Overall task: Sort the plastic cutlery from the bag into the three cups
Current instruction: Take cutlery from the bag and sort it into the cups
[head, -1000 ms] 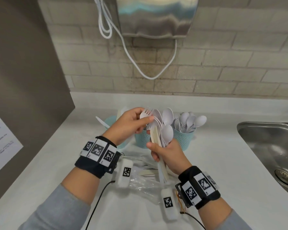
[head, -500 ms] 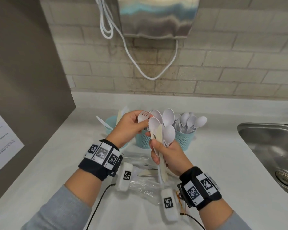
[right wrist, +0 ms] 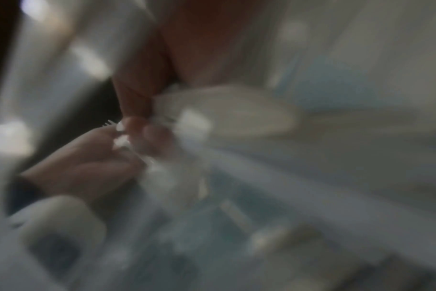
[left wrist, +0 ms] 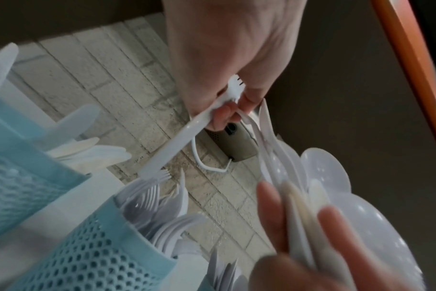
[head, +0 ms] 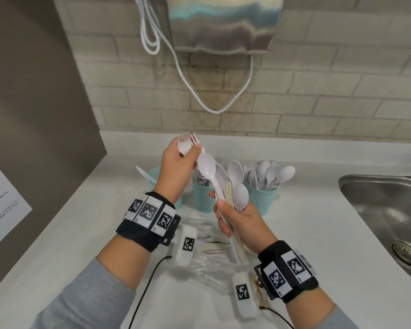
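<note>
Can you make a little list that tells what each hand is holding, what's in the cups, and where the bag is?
left hand: grips white forks, raised above the cups
right hand: holds a bunch of spoons, bowls up
left cup: knives, mostly hidden behind the left hand
middle cup: forks
right cup: spoons
bag: clear plastic, lying on the counter under the hands, some cutlery left inside
sink: at the right, apart from the cups

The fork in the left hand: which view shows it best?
The left wrist view: the fork shows nearly whole, handle running down from the left hand gripping it. The head view shows only tines above the fist; the right wrist view is blurred, a hint of tines.
</note>
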A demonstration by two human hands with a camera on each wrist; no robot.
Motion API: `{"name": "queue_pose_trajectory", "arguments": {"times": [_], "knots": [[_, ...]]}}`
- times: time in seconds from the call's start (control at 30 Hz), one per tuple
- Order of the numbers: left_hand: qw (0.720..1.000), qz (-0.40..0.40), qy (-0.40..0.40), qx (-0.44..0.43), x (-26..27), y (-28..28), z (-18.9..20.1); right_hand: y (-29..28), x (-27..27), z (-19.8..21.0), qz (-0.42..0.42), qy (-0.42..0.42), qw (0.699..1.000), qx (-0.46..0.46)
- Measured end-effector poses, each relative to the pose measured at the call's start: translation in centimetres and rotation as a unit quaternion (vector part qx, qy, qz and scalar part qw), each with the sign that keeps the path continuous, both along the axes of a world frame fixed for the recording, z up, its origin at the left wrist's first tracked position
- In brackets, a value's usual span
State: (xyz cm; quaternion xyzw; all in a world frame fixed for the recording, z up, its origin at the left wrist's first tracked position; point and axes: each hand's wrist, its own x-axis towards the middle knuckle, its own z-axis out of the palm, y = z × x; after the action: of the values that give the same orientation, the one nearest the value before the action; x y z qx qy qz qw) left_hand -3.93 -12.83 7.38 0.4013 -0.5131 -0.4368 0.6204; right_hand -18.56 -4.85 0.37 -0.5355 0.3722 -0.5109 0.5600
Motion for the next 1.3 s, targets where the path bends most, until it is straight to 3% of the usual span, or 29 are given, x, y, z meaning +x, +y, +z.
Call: {"name": "queue_pose_trajectory", "arguments": {"times": [0.23,0.47,0.63,0.83,0.97,1.07,1.17,1.23,1.3], "knots": [[0.994,0.082,0.026,-0.071,1.3,-3.0,3.5,-0.1,-1.0,-0.2,-0.053,-0.012,0.998,0.020],[0.989,-0.016,-0.044,-0.137,-0.2,-5.3,3.0,-0.3,-1.6,0.0,-0.119,-0.044,0.992,0.013],[0.989,-0.073,-0.057,-0.118,-2.6,-5.4,0.9,-0.5,-1.6,-0.2,-0.132,-0.046,0.990,0.011],[0.991,-0.099,-0.079,0.044,-3.9,-5.4,-2.0,-0.4,-1.7,-0.4,-0.125,-0.047,0.991,0.021],[0.980,-0.071,-0.184,-0.021,-3.7,-5.6,-2.1,-0.5,-1.8,-0.3,-0.122,-0.055,0.991,0.024],[0.956,-0.064,-0.278,-0.063,-3.5,-6.0,-2.3,-0.7,-1.8,-0.1,-0.119,-0.064,0.991,0.022],[0.884,-0.084,-0.457,-0.055,-3.3,-6.6,-3.7,-0.8,-1.8,-0.2,-0.114,-0.058,0.992,0.012],[0.843,-0.098,-0.526,-0.045,-3.2,-6.9,-4.6,-0.9,-1.8,-0.3,-0.106,-0.042,0.993,0.001],[0.846,-0.098,-0.523,-0.031,-3.2,-6.7,-4.7,-0.9,-1.9,-0.5,-0.103,-0.019,0.995,-0.006]]}}
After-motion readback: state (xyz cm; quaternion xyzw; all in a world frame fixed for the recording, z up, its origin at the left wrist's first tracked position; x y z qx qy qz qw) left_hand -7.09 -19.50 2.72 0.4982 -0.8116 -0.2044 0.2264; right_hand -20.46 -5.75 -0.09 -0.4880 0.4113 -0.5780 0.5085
